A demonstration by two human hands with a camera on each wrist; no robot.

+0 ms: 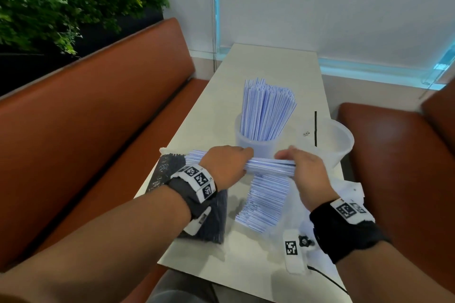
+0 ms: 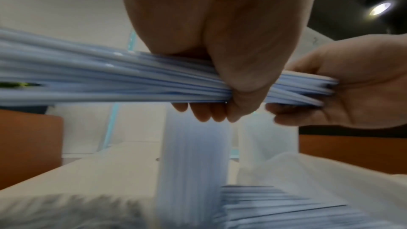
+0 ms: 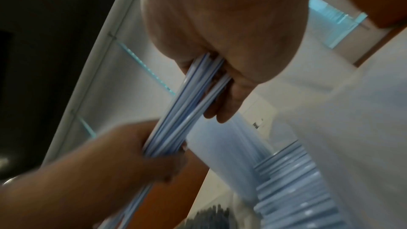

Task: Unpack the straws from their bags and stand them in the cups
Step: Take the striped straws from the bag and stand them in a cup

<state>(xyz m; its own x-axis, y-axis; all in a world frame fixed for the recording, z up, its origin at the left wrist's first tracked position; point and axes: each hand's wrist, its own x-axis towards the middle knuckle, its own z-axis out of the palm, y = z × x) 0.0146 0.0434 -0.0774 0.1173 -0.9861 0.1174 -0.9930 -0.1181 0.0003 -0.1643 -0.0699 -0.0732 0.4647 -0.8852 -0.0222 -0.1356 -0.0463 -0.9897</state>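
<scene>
Both hands hold one bundle of white, blue-striped straws (image 1: 268, 166) level above the table. My left hand (image 1: 227, 162) grips it near the middle, fingers curled round it (image 2: 231, 83). My right hand (image 1: 299, 167) grips its right end (image 3: 204, 83). More of the same straws lie in a pile (image 1: 267, 200) on the table under the hands. Behind them a clear cup (image 1: 248, 142) stands packed with upright straws (image 1: 267, 110). A second clear cup (image 1: 337, 140) at the right holds one black straw (image 1: 315, 128).
A bag of black straws (image 1: 209, 224) lies under my left forearm at the table's left edge. Crumpled clear bags (image 1: 349, 189) lie at the right. Orange benches (image 1: 98, 118) flank the narrow table (image 1: 268, 64). A loose tagged strap (image 1: 293, 251) and cable lie at the near right.
</scene>
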